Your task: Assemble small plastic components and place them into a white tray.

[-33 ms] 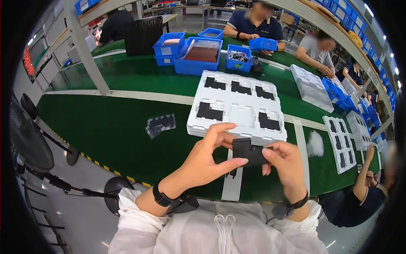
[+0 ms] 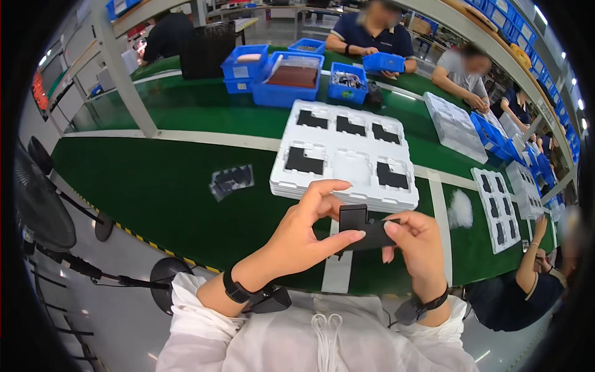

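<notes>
Both my hands hold one flat black L-shaped part (image 2: 359, 224) just above the near edge of the green belt. My left hand (image 2: 308, 234) pinches its left side with thumb and fingers. On the part's right end, my right hand (image 2: 416, 240) grips it with the thumb on top. Right behind the part lies a white moulded tray (image 2: 350, 167) whose pockets hold several black parts; its middle front pocket is bare white.
A clear bag with dark parts (image 2: 232, 180) lies on the green belt (image 2: 155, 180) to the left. Blue bins (image 2: 286, 77) stand at the back. More white trays (image 2: 455, 127) sit to the right. Other people work across and at the right. A fan (image 2: 40, 204) stands at left.
</notes>
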Demonstrator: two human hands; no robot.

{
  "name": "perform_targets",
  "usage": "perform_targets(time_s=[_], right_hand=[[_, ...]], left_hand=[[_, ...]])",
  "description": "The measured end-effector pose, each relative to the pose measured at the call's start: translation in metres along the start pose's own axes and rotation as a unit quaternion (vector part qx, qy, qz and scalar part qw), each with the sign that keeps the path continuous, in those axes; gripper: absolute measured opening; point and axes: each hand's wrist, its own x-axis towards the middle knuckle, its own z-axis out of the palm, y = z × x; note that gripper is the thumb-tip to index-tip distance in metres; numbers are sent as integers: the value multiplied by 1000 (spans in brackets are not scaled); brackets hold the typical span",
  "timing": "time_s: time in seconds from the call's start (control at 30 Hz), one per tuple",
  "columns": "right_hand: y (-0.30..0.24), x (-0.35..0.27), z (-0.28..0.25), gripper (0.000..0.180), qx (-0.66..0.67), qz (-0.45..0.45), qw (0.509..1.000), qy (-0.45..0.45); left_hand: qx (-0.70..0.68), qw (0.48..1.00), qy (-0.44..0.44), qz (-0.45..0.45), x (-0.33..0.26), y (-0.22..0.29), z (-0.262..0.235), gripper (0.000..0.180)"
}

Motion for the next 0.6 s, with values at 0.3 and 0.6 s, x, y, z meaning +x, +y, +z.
perform_targets(time_s=[0.3, 0.6], right_hand=[[4, -36, 3, 12, 57, -19, 996, 68], [10, -34, 4, 10, 81, -18, 995, 54]], left_hand=[[-10, 998, -62, 9, -3, 1, 16, 39], [-310, 948, -72, -18, 1, -18, 15, 29]])
